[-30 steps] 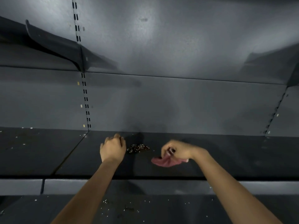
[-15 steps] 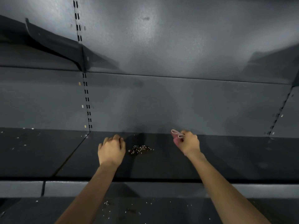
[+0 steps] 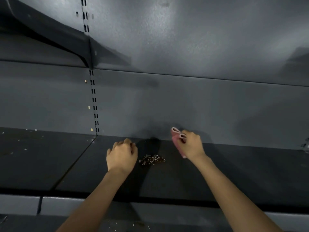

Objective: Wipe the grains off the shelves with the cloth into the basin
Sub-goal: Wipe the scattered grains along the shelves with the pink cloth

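A small heap of brown and white grains (image 3: 151, 160) lies on the dark grey shelf (image 3: 184, 178). My left hand (image 3: 121, 156) rests on the shelf just left of the heap, fingers curled in, nothing visible in it. My right hand (image 3: 190, 144) is to the right of the heap, near the back wall, and grips a bunched pink cloth (image 3: 177, 139) whose edge hangs down to the shelf. No basin is in view.
Loose grains are scattered on the neighbouring shelf section (image 3: 25, 148) at the left and on the lower shelf (image 3: 117, 223). A slotted upright (image 3: 94, 104) divides the back wall. An upper shelf bracket (image 3: 50, 30) overhangs the left side.
My right hand has carried the cloth from the front of the shelf, beside the heap, back towards the rear wall. My left hand has stayed in place.
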The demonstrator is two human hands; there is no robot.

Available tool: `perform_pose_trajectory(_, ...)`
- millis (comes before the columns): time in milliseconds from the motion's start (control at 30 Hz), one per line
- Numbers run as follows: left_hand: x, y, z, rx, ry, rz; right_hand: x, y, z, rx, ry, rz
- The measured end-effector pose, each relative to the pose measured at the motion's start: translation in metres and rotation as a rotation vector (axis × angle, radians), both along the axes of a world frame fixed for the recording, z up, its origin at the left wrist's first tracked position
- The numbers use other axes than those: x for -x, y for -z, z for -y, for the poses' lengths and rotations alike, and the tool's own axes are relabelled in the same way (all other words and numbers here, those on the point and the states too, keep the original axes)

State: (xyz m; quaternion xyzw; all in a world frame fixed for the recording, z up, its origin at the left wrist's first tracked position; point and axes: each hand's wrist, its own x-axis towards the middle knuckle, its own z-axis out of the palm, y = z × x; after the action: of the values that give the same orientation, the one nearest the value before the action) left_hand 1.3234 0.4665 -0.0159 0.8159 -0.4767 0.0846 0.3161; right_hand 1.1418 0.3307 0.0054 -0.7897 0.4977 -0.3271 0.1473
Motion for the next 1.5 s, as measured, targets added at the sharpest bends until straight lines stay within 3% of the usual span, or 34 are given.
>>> perform_pose_trajectory(167,-0.03,0.0,0.006,-0.009,-0.15,0.064,0.007,0.015,0.018,-0.04,0.246,-0.309)
perform_pose_trajectory(333,-0.027,0.007,0.015,-0.013,-0.1,0.18,-0.021,0.019,-0.012,-0.102,-0.242,-0.228)
perform_pose_trajectory(400,-0.027,0.009,0.016,-0.029,-0.074,0.223,-0.023,0.012,-0.016,-0.118,-0.271,-0.131)
perform_pose_trajectory(600,-0.02,0.009,0.015,-0.012,-0.019,0.184,0.02,-0.005,-0.004,-0.019,0.113,0.04)
perform_pose_trajectory(833,0.036,-0.001,0.033,0.044,0.159,0.064,0.091,-0.001,-0.006,-0.04,0.336,0.064)
perform_pose_trajectory(900,0.052,0.0,0.035,0.039,0.185,0.089,0.104,0.007,-0.007,-0.052,0.396,0.016)
perform_pose_trajectory(1000,0.065,0.005,0.035,0.059,0.224,0.148,0.101,0.024,-0.012,-0.133,0.405,-0.278)
perform_pose_trajectory(1067,0.068,0.01,0.035,0.067,0.256,0.201,0.084,0.03,-0.022,-0.121,0.338,-0.367)
perform_pose_trajectory(1233,0.065,0.014,0.038,0.02,0.274,0.384,0.026,0.029,-0.049,-0.08,0.07,-0.281)
perform_pose_trajectory(1333,0.063,0.012,0.035,0.058,0.26,0.406,0.011,0.021,-0.057,-0.179,-0.018,-0.008)
perform_pose_trajectory(1400,0.056,0.01,0.032,0.063,0.247,0.393,0.017,0.011,-0.048,-0.18,0.06,0.134)
perform_pose_trajectory(1500,0.046,0.01,0.028,0.079,0.222,0.352,0.041,0.001,-0.019,-0.111,0.235,0.181)
